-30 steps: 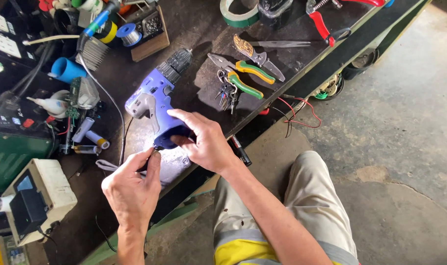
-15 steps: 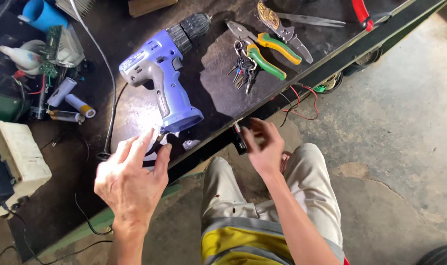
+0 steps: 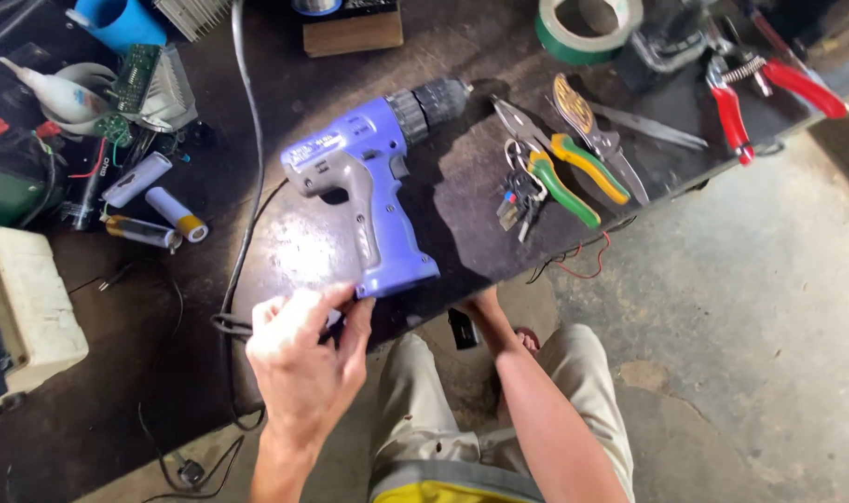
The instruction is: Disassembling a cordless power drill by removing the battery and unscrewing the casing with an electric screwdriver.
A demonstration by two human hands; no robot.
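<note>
Drill (image 3: 369, 186) | chuck points upper right | left hand (image 3: 303, 359) at base

Upper right: green tape roll (image 3: 588, 26), red-handled cutters (image 3: 769, 88). Centre right: green-yellow pliers (image 3: 564, 168), keys (image 3: 518, 197). Left: 3 cylindrical cells (image 3: 154, 203), white box (image 3: 28, 298).

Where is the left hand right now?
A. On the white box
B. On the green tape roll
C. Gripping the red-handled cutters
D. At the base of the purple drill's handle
D: the left hand has its fingers at the bottom end of the purple drill, which lies on the dark table.
</note>
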